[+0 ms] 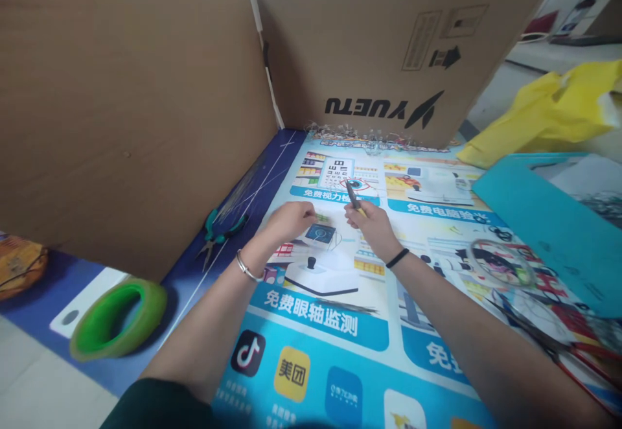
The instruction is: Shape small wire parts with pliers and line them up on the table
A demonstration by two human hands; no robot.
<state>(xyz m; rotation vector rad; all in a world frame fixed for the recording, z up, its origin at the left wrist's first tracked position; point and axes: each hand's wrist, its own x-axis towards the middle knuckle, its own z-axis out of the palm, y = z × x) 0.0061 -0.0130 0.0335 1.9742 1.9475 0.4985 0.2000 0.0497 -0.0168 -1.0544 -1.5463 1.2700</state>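
Pointed tool [355,199] is partly hidden by the right hand [373,223].

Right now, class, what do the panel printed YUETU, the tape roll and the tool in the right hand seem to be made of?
Panel: matte cardboard, judging by its plain brown surface and black box-style print.
Tape roll: probably smooth plastic, with a bright green inner ring and translucent yellowish-green outer layers.
Tool in the right hand: perhaps metal, given its dark grey tapered end; the handle's material is unclear.
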